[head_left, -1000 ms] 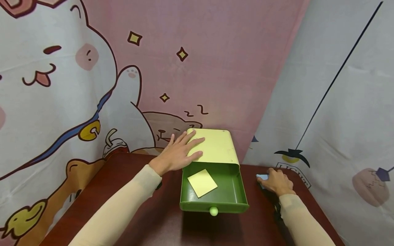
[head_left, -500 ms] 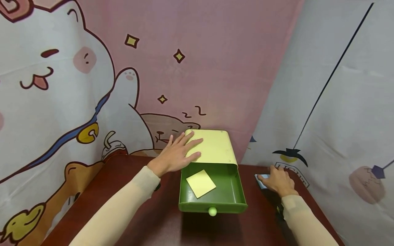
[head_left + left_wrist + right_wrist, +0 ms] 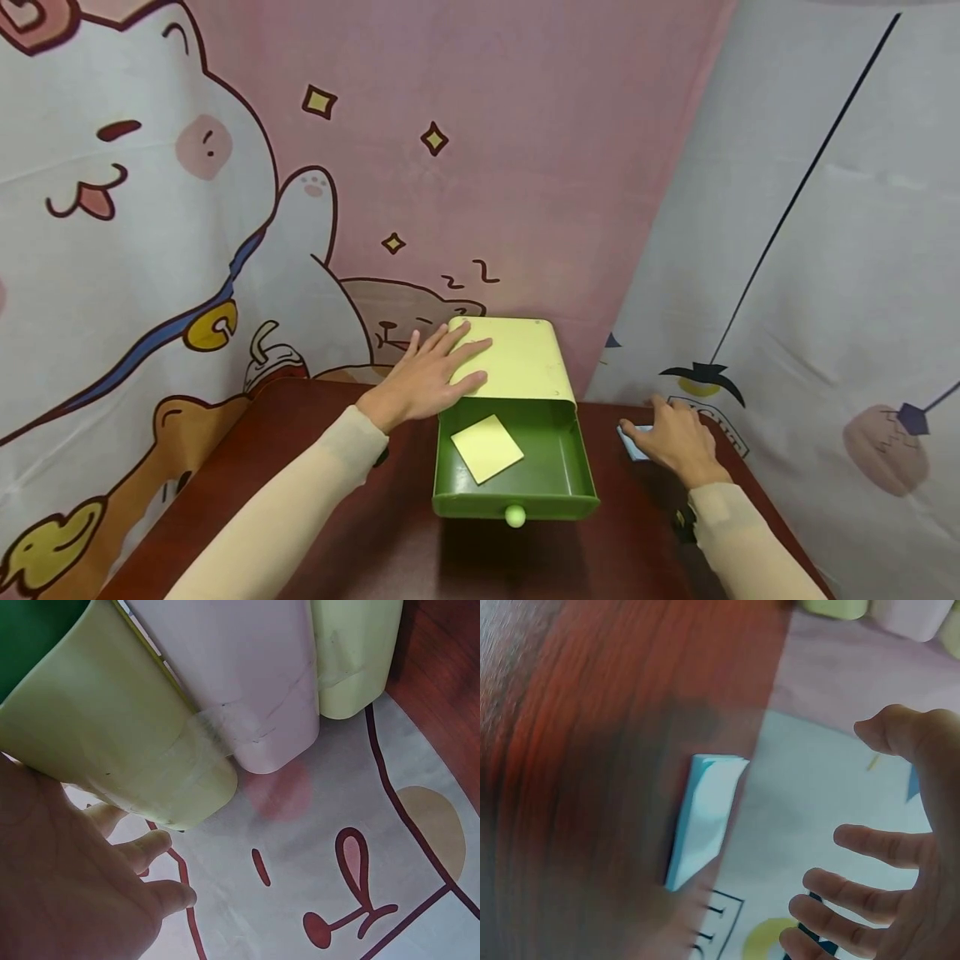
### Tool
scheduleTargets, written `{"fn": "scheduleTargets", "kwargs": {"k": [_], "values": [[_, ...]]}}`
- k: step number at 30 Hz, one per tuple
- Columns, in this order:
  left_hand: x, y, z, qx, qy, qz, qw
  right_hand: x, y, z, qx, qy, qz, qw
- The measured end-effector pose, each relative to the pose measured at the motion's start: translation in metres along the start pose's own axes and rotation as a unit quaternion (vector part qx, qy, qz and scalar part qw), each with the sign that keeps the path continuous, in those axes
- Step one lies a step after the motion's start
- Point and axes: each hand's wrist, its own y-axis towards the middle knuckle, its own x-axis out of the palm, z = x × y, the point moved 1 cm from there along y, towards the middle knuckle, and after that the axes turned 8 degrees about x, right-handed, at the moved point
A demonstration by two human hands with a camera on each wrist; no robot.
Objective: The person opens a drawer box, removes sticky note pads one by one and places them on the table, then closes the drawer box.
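A small drawer cabinet with a pale yellow top (image 3: 517, 358) stands at the middle of the table's far side. Spread across the left part of that top is my left hand (image 3: 416, 383), fingers straight; in the left wrist view it lies beside the yellow casing (image 3: 150, 750). The cabinet's green drawer (image 3: 555, 450) is pulled out and holds a pale yellow sticky note pad (image 3: 487, 450). To the right, my right hand (image 3: 681, 442) hovers with parted fingers over a light blue sticky note pad (image 3: 636, 443). The right wrist view shows this blue pad (image 3: 705, 817) lying on the table, apart from the fingers.
The dark red-brown table (image 3: 360, 533) ends at a printed cloth backdrop (image 3: 555, 167) behind and at the right. A round green knob (image 3: 515, 517) sticks out from the drawer front. Lower pink casing (image 3: 247, 682) sits beneath the yellow one.
My right hand has loosened and lifted off the blue pad, so more of the pad shows. The left hand stays on the cabinet top. The head view has shifted slightly.
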Motion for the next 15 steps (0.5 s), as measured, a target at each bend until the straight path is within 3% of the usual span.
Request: {"fn": "scheduleTargets", "kwargs": {"k": [15], "values": [[0.003, 0.001, -0.001, 0.0, 0.01, 0.002, 0.9999, -0.032, -0.018, -0.036, -0.051, 0.019, 0.083, 0.995]]}}
